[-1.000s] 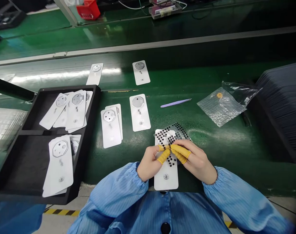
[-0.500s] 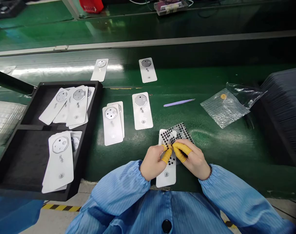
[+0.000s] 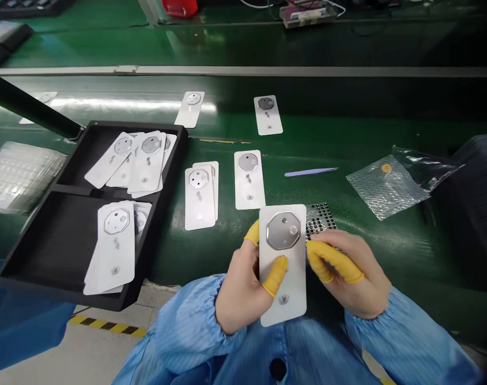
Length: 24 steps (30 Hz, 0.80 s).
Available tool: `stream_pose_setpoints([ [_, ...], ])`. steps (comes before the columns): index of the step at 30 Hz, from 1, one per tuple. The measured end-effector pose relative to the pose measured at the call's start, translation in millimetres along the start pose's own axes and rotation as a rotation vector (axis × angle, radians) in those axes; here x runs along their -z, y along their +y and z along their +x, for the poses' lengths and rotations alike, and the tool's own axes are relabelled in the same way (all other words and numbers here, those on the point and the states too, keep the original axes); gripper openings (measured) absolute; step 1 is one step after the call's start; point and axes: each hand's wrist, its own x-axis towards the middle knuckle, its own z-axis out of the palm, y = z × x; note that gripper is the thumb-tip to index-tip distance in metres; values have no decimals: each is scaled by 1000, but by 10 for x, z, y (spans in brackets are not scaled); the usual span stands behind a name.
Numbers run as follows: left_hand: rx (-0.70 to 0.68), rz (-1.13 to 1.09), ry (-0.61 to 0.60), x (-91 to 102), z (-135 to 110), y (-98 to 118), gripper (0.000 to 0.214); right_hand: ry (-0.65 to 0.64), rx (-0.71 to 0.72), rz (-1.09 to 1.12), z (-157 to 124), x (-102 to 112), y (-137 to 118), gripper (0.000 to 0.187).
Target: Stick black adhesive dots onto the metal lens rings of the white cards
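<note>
My left hand (image 3: 249, 283), with yellow finger cots, grips a white phone back cover (image 3: 293, 289) by its left edge, the thumb across its front. The cover is raised toward me and carries a silver octagonal camera plate (image 3: 283, 231) with a dark hole near the top. Just right of the cover is my right hand (image 3: 349, 270), its yellow-capped thumb and fingers pinched together; whatever lies between the tips is too small to make out. Behind them, a clear sheet of small black dots (image 3: 320, 216) lies on the bench, partly covered by the cover and my right hand.
More white covers lie on the green bench (image 3: 249, 179) and in a black two-part tray (image 3: 38, 251) at left. Purple tweezers (image 3: 310, 172) rest beyond my hands. A bubble-wrap bag (image 3: 387, 187) lies at right, near a dark stack (image 3: 476, 214). A rail (image 3: 243, 70) crosses the back.
My left hand has let go of the dotted sheet and lifted the white cover from the bench. My right hand has moved right, away from the sheet's middle. The view has shifted slightly.
</note>
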Motion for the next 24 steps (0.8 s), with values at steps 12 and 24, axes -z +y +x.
stream_pose_setpoints([
  [12, -63, 122, -4, -96, -42, 23, 32, -98, 224, -68, -11, 37, -92, 42],
  [24, -48, 169, 6, -116, -76, -35, 32, -172, 316, -153, -60, 18, -212, 38],
])
